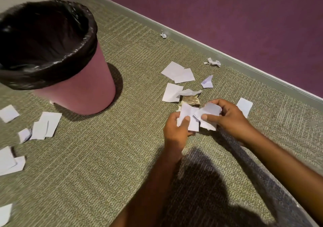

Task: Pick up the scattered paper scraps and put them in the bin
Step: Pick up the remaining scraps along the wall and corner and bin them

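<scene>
White paper scraps [197,116] sat pinched in the fingers of both the left hand [176,130] and the right hand [227,116] at middle right, and the pink bin [78,90] stood far off at upper left, closer to the left hand

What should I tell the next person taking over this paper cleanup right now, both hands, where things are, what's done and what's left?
Left hand: shut on a white scrap, thumb on top.
Right hand: shut on another white scrap; the two held scraps meet between the hands, just above the carpet.
Bin: pink, black liner, upright to the left; its inside is too dark to tell what is in it.
Left to do: flat scraps and a brown crumpled piece ahead of the hands, crumpled bits by the baseboard, more scraps left of the bin.
Next: probably carry the handful to the bin.
</scene>
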### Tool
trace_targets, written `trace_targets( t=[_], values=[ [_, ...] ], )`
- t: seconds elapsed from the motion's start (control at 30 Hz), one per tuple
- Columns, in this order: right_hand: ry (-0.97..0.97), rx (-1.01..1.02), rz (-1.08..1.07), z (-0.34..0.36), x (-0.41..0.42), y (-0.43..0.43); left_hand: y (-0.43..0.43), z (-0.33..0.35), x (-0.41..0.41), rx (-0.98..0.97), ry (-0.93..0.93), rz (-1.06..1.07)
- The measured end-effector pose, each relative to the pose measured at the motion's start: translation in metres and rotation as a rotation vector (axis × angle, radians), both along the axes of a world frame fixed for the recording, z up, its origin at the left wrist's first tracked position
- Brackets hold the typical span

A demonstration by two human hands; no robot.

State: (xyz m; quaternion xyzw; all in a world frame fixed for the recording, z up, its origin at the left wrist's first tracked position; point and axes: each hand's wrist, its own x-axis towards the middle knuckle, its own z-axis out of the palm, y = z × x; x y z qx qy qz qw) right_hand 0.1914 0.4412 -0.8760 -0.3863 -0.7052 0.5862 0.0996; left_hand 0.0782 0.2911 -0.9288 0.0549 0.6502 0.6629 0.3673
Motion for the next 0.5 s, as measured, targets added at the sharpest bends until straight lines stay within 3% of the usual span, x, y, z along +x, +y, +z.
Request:
trace_targets(
  t=[0.13, 0.5],
  values=[
    [0.127, -0.164, -0.028, 0.022, -0.033, -0.027, -0.005, 0.036, -0.012, 0.129, -0.205, 0.085],
    [0.356, -0.531, -0.079, 0.108, -0.125, -0.085, -0.033, 0.153, -0.071, 0.358, -0.131, 0.355]
  ],
)
